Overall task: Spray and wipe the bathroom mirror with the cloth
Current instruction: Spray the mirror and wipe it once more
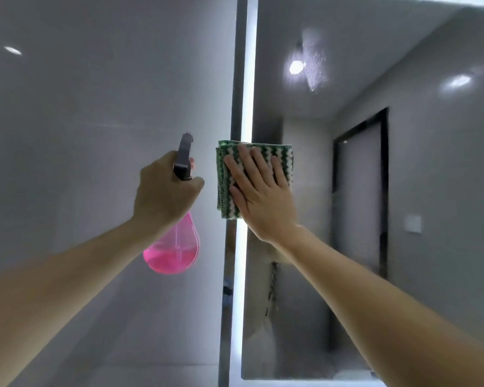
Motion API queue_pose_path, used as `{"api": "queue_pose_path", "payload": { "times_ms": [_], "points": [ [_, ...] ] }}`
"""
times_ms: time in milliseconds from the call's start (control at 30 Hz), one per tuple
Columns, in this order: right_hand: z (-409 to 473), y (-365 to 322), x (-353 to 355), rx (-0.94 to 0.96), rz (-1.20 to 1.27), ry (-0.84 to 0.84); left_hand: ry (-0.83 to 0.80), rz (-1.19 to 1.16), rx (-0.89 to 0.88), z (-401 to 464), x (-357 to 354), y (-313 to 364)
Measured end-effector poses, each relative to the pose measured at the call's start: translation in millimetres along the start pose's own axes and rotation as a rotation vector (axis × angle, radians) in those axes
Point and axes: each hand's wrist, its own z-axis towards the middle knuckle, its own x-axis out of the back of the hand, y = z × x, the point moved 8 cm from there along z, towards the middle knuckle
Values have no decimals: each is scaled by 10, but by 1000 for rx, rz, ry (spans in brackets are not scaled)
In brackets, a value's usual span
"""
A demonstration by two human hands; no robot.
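While right hand (pixel 259 191) flattens cloth (pixel 227 188) on mirror (pixel 403 191), left hand (pixel 162 191) grips bottle (pixel 176 247) (unlabelled).

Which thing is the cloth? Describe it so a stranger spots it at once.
Find the mirror with its glowing left edge. At mid-height on that edge, the right hand presses flat on a folded cloth. It alone is green-and-white zigzag striped, unlike the pink spray bottle beside it.
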Motion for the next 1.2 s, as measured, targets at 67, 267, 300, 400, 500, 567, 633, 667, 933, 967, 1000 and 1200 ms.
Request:
{"api": "queue_pose_path", "payload": {
  "times_ms": [67, 267, 300, 400, 500, 567, 633, 667, 933, 967, 1000, 1200],
  "points": [
    [-341, -148, -36, -5, 10, -36, -9, -1, 13, -348, -66, -172],
    [-1318, -561, -92, 21, 24, -107, -80, -26, 67, -1417, -225, -602],
    [-1483, -628, -111, 49, 20, -119, -97, -24, 68, -1572, -243, -653],
    [-1918, -786, -146, 125, 3, -123, -124, 8, 95, -1955, -288, -818],
    [-2244, -909, -148, 143, 13, -112, -157, 8, 141, -2250, -341, -988],
    [-2461, -993, -158, 140, 34, -118, -174, 6, 209, -2434, -380, -1109],
    [-2704, -1087, -192, 161, 40, -142, -176, 8, 242, -2603, -412, -1170],
    [-2823, -1130, -204, 184, 38, -151, -176, 7, 240, -2681, -426, -1174],
    [-3188, -965, -147, 403, 11, -137, -290, -2, 128, -2991, -611, -847],
    [-3212, -875, -118, 395, 7, -130, -302, -4, 136, -3013, -647, -789],
    [-3246, -771, -86, 383, 5, -123, -305, 3, 133, -3034, -685, -729],
    [-3434, -153, 66, 354, 6, -129, -281, 50, 102, -3078, -1008, -350]
  ]
}}
